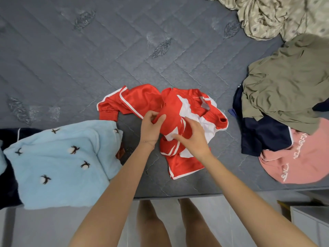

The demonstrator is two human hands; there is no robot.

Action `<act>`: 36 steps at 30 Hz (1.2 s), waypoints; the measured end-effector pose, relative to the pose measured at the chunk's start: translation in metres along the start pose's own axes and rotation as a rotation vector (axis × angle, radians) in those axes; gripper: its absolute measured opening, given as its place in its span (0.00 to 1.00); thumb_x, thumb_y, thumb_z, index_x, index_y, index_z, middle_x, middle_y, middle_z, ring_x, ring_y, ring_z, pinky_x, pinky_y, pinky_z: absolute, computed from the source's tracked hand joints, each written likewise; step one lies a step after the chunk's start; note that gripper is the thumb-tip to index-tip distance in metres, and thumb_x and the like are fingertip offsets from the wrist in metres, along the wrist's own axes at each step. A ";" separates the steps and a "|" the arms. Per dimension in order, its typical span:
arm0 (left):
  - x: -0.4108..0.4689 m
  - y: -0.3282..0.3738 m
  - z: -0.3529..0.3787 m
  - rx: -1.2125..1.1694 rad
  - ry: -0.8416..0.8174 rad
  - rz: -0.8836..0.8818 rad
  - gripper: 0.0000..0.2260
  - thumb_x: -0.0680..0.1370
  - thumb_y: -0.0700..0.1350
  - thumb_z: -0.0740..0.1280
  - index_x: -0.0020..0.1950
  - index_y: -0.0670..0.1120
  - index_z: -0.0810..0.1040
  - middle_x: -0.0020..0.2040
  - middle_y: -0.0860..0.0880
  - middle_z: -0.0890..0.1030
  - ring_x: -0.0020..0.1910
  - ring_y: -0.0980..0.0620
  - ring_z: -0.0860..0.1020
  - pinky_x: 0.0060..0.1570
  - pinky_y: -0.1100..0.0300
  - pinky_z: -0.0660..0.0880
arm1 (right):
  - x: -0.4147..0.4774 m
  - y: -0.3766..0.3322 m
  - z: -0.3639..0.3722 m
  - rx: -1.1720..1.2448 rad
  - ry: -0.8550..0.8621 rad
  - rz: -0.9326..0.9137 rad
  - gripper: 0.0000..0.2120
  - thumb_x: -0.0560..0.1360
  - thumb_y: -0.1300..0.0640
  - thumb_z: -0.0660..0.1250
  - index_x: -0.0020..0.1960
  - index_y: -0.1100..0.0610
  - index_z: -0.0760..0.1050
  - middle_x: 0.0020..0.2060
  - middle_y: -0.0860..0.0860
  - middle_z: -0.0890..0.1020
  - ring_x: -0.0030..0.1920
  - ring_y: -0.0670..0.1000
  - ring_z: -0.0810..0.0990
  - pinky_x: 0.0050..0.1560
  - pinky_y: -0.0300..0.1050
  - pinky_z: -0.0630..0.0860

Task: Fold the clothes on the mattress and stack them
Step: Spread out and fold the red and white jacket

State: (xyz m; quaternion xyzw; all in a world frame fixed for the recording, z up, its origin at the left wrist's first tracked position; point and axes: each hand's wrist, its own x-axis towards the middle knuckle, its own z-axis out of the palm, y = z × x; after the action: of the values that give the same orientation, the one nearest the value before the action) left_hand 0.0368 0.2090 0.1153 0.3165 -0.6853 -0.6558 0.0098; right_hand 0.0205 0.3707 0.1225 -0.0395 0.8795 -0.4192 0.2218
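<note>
Red jacket (142,98) sits bunched between left grip (153,125) and right grip (194,138), both pinching its fabric.

jacket (142,102) mid-mattress (89,56) — towel (58,163) left, pile (284,97) right

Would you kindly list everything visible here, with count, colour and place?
mattress: one, grey, under everything
jersey: one, red and white, crumpled at centre
fleece top: one, light blue, left
dark garment: one, navy, beneath fleece top
olive garment: one, olive, right, topping a pile
navy garment: one, navy, under olive garment
pink garment: one, pink, lowest in pile
patterned cloth: one, beige, far right
left hand: one, gripping the jersey
right hand: one, gripping the jersey
</note>
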 end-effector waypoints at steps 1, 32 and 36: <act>-0.002 0.009 0.004 -0.019 -0.022 0.010 0.11 0.77 0.37 0.69 0.39 0.48 0.71 0.40 0.52 0.74 0.42 0.57 0.73 0.46 0.60 0.73 | -0.002 -0.006 0.004 0.030 -0.049 -0.041 0.34 0.67 0.51 0.80 0.69 0.58 0.72 0.64 0.52 0.77 0.66 0.49 0.74 0.69 0.48 0.69; -0.018 0.253 -0.057 0.350 -0.437 0.254 0.05 0.75 0.35 0.70 0.42 0.43 0.77 0.37 0.50 0.76 0.33 0.67 0.72 0.40 0.67 0.68 | -0.056 -0.216 -0.207 0.358 0.104 -0.311 0.12 0.75 0.65 0.70 0.49 0.48 0.77 0.42 0.40 0.81 0.41 0.33 0.77 0.46 0.30 0.71; -0.044 0.275 -0.066 0.137 -0.493 0.175 0.10 0.78 0.38 0.66 0.59 0.37 0.79 0.51 0.41 0.82 0.47 0.52 0.80 0.52 0.60 0.77 | -0.065 -0.217 -0.220 0.342 0.227 -0.350 0.10 0.73 0.64 0.72 0.47 0.49 0.78 0.38 0.39 0.82 0.39 0.34 0.78 0.44 0.30 0.71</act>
State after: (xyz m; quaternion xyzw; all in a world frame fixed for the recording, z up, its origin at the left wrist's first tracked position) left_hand -0.0157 0.1534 0.3909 0.0869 -0.7346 -0.6617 -0.1222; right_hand -0.0398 0.4057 0.4304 -0.1056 0.7951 -0.5952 0.0495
